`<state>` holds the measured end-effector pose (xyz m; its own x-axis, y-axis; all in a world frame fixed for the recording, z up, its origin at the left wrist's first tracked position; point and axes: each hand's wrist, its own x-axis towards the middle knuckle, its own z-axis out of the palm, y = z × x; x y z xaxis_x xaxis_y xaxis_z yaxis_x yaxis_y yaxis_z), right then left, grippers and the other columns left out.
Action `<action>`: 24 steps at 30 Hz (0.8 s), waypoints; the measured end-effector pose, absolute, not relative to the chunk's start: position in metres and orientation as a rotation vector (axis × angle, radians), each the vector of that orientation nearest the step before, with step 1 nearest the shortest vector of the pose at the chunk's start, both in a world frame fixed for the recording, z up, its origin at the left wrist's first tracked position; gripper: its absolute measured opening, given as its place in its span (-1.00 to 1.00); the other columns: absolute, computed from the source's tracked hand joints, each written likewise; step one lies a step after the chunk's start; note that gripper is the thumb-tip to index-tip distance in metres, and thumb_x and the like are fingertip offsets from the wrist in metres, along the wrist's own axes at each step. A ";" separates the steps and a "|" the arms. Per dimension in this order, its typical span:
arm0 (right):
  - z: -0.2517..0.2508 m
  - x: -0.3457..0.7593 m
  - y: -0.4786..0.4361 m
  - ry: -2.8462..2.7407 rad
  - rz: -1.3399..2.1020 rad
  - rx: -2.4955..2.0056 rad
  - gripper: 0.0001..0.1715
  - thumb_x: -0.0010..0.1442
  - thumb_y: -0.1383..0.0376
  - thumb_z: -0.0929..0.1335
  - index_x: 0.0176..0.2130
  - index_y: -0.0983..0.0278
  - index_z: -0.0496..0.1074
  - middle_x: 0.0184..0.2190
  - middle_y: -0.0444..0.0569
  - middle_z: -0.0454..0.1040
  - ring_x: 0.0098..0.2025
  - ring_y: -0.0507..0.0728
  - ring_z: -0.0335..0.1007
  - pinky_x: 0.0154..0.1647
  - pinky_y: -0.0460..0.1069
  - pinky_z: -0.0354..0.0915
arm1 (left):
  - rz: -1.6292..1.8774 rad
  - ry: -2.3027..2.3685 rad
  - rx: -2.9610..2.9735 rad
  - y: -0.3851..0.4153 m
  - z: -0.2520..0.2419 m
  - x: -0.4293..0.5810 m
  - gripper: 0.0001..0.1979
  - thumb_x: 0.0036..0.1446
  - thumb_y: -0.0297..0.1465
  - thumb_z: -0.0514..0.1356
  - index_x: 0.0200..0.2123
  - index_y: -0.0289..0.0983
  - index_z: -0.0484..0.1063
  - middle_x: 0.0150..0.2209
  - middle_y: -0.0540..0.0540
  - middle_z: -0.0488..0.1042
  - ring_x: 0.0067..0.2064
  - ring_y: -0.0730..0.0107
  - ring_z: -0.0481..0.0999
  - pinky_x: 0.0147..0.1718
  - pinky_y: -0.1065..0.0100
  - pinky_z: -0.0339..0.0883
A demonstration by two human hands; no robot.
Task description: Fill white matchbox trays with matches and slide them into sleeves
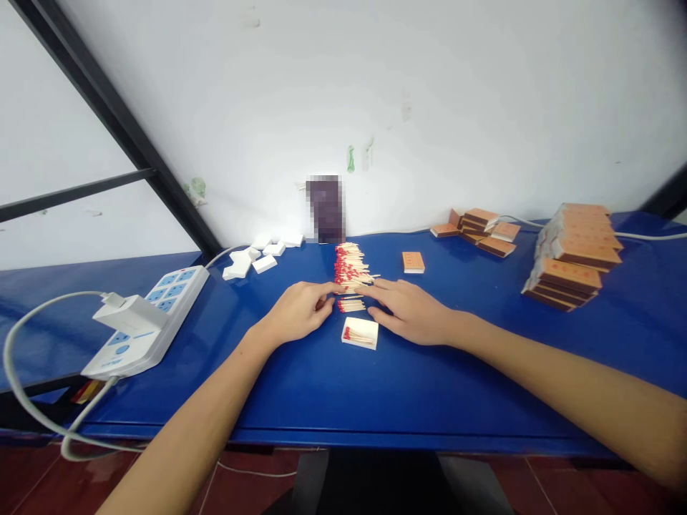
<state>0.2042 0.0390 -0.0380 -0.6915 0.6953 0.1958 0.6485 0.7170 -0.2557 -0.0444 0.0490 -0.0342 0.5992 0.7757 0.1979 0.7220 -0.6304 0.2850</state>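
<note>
A pile of red-headed matches lies on the blue table, heads mostly to the left. My left hand reaches in from the left, its index fingertip at the heads along the pile's near edge and its thumb apart below. From the right, the stretched index finger of my right hand touches the stick ends there, with the thumb apart. Between my thumbs lies a small row of matches, separate from the pile. Just nearer sits a white matchbox tray with several matches inside, heads left.
White matchbox trays lie at the back left, beside a power strip with a plugged-in charger and cable. One orange matchbox lies right of the pile. Farther right are loose matchbox sleeves and a tall matchbox stack. A pixelated dark object leans against the wall.
</note>
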 end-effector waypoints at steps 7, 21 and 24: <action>-0.038 0.204 0.039 -2.655 0.220 -1.075 -0.52 0.39 0.26 0.16 0.24 0.25 0.26 -0.07 0.10 0.46 -0.13 0.20 0.39 -0.15 0.07 0.20 | 0.456 1.255 2.635 0.050 -0.034 -0.044 -0.65 0.24 -0.45 0.09 0.06 -0.19 0.47 -0.51 0.06 0.43 -0.50 0.50 0.32 -0.43 0.44 0.12; -0.037 0.204 0.039 -2.650 0.254 -1.076 -0.54 0.39 0.26 0.17 0.21 0.27 0.30 -0.06 0.10 0.46 -0.12 0.19 0.39 -0.13 0.07 0.21 | 0.448 1.230 2.636 0.050 -0.033 -0.043 -0.68 0.23 -0.47 0.08 0.01 -0.21 0.49 -0.51 0.05 0.42 -0.50 0.50 0.31 -0.43 0.45 0.12; -0.037 0.204 0.039 -2.655 0.250 -1.080 -0.55 0.39 0.27 0.17 0.20 0.27 0.32 -0.08 0.10 0.46 -0.15 0.18 0.39 -0.15 0.06 0.21 | 0.444 1.235 2.633 0.050 -0.034 -0.043 -0.66 0.23 -0.47 0.08 0.02 -0.21 0.50 -0.50 0.04 0.43 -0.50 0.50 0.32 -0.43 0.45 0.13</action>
